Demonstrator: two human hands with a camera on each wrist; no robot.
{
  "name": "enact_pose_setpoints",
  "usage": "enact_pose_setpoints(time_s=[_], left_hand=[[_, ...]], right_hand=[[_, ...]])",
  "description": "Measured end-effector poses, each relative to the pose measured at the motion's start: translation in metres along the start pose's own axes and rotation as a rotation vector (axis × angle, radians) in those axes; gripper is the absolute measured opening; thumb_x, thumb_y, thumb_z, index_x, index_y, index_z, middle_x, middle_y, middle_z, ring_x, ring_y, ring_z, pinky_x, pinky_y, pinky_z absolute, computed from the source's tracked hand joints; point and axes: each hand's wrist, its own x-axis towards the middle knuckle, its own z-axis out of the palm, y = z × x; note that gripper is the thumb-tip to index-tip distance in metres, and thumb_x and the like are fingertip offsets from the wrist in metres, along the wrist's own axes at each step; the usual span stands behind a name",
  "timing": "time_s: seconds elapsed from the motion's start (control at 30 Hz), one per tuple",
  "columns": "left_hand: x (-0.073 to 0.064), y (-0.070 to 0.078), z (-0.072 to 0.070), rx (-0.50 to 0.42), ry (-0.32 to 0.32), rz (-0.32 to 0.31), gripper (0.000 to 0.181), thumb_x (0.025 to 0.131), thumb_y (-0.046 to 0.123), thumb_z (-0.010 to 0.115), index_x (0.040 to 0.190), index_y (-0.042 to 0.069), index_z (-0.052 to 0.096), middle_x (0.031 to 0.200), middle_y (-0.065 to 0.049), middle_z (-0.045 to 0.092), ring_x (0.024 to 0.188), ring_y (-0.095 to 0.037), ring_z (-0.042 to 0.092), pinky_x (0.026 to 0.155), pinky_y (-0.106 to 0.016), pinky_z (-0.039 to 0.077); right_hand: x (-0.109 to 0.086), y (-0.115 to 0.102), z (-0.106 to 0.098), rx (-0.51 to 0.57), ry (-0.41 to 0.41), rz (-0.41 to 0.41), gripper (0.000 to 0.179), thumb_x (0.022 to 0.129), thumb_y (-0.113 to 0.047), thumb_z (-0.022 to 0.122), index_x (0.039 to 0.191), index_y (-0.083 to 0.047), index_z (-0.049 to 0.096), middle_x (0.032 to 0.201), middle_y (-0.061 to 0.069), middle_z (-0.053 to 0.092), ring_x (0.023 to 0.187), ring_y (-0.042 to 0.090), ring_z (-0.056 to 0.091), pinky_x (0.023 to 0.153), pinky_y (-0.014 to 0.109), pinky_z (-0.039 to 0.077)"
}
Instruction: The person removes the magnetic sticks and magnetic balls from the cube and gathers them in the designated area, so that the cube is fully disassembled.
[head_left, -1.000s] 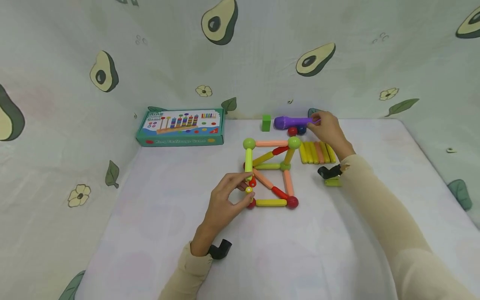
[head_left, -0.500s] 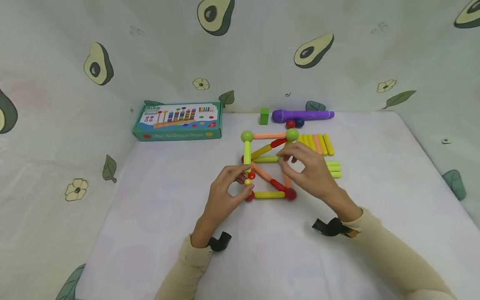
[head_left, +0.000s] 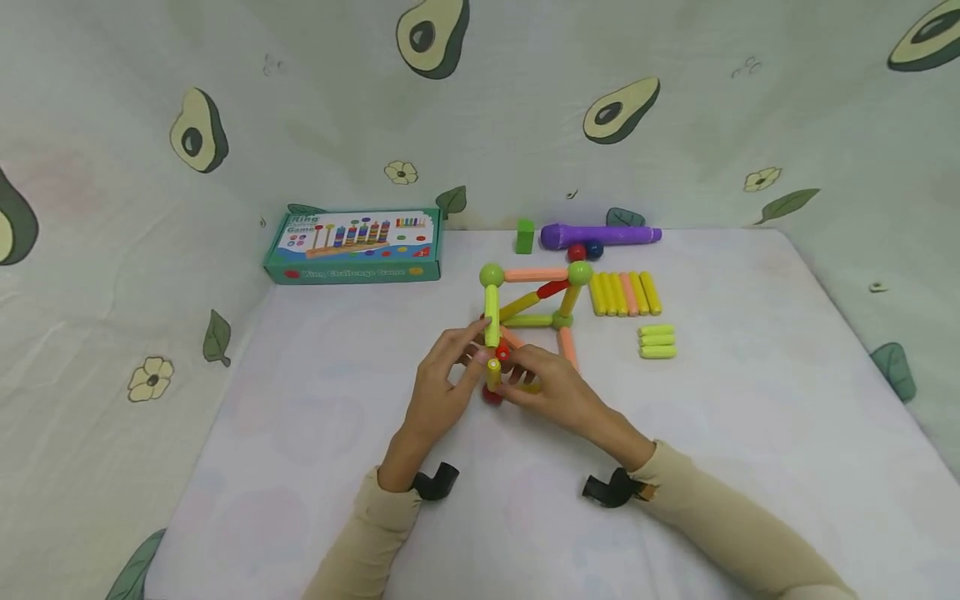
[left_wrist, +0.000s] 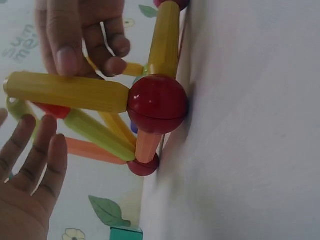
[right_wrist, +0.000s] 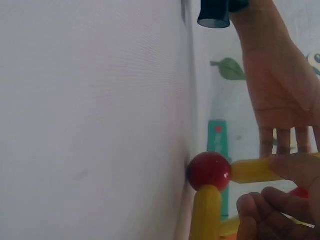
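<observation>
A frame of colourful building sticks and balls stands mid-table. My right hand (head_left: pixel 555 390) pinches a yellow building stick (head_left: pixel 492 375), which rises from a red ball (left_wrist: pixel 157 105); the right thumb (left_wrist: pixel 66 59) lies along it. The stick's far end is free. My left hand (head_left: pixel 441 390) is at the other side, fingertips at the lime stick (head_left: pixel 491 315) that extends from a green ball (head_left: pixel 491 275). From the right wrist, the left hand (right_wrist: pixel 280 82) shows straight fingers and its palm. The right hand hides part of the frame's near side.
Behind the frame lie a purple microphone-shaped toy (head_left: pixel 603 236), a red ball (head_left: pixel 576 252), a blue ball (head_left: pixel 594 250) and a green block (head_left: pixel 525 237). To the right are a row of yellow and orange sticks (head_left: pixel 624 294) and lime sticks (head_left: pixel 657 342). A game box (head_left: pixel 354 247) stands back left.
My right hand has come from the purple toy, over the frame, to the near-left yellow stick and grips it. My left thumb has drawn back from that stick.
</observation>
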Motion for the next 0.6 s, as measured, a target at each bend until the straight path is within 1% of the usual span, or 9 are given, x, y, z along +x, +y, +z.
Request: enact_pose_setpoints(time_s=[0.07,0.13,0.2,0.33,0.43,0.5,0.6], left_hand=[[0.004,-0.002,-0.004,0.003,0.024,-0.019,0.045,0.103,0.020,0.059,0.146,0.022,0.052,0.117,-0.001,0.060,0.098,-0.014,0.062,0.085,-0.030,0.054],[0.010,-0.004,-0.009,0.020,0.044,-0.030,0.046,0.101,0.017,0.060,0.146,0.022,0.051,0.115,0.000,0.061,0.096,-0.014,0.063,0.084,-0.030,0.054],[0.018,-0.005,-0.015,0.038,0.057,-0.031,0.045,0.100,0.014,0.062,0.144,0.022,0.053,0.114,0.001,0.062,0.095,-0.012,0.063,0.083,-0.031,0.055],[0.038,-0.008,-0.022,0.073,0.061,-0.027,0.044,0.099,0.016,0.064,0.142,0.022,0.055,0.116,0.000,0.060,0.095,-0.011,0.061,0.081,-0.033,0.056],[0.054,-0.015,-0.024,0.084,0.045,-0.043,0.047,0.098,0.017,0.066,0.143,0.023,0.054,0.121,-0.002,0.058,0.095,-0.013,0.061,0.080,-0.034,0.056],[0.064,-0.020,-0.023,0.081,0.020,-0.065,0.050,0.097,0.017,0.067,0.145,0.025,0.053,0.125,-0.003,0.058,0.096,-0.013,0.061,0.080,-0.032,0.056],[0.073,-0.027,-0.022,0.071,-0.020,-0.083,0.051,0.097,0.019,0.068,0.145,0.030,0.053,0.130,-0.001,0.059,0.096,-0.013,0.062,0.078,-0.032,0.055]], right_hand=[[0.003,0.000,0.005,-0.008,0.001,0.009,0.026,0.086,-0.011,0.080,0.109,-0.007,0.068,0.098,0.008,0.067,0.086,0.020,0.064,0.074,0.039,0.057],[0.005,-0.001,0.008,-0.005,0.009,0.000,0.025,0.085,-0.011,0.081,0.107,-0.007,0.068,0.098,0.007,0.067,0.086,0.020,0.064,0.074,0.038,0.057],[0.006,0.000,0.010,-0.008,0.017,-0.023,0.025,0.085,-0.012,0.081,0.107,-0.008,0.069,0.099,0.004,0.067,0.086,0.018,0.064,0.074,0.036,0.057],[0.007,0.001,0.013,-0.039,0.024,-0.051,0.027,0.085,-0.015,0.082,0.108,-0.009,0.070,0.098,-0.002,0.065,0.087,0.016,0.062,0.073,0.030,0.056],[0.006,0.000,0.015,-0.067,0.026,-0.046,0.030,0.085,-0.016,0.082,0.111,-0.007,0.070,0.095,-0.003,0.065,0.087,0.016,0.060,0.074,0.029,0.055],[0.005,0.000,0.016,-0.095,0.024,-0.040,0.028,0.085,-0.016,0.082,0.109,-0.007,0.070,0.092,-0.004,0.064,0.085,0.014,0.059,0.074,0.027,0.054],[0.003,-0.001,0.019,-0.154,0.014,-0.057,0.023,0.085,-0.016,0.081,0.103,-0.007,0.069,0.087,-0.004,0.063,0.080,0.011,0.056,0.072,0.024,0.053]])
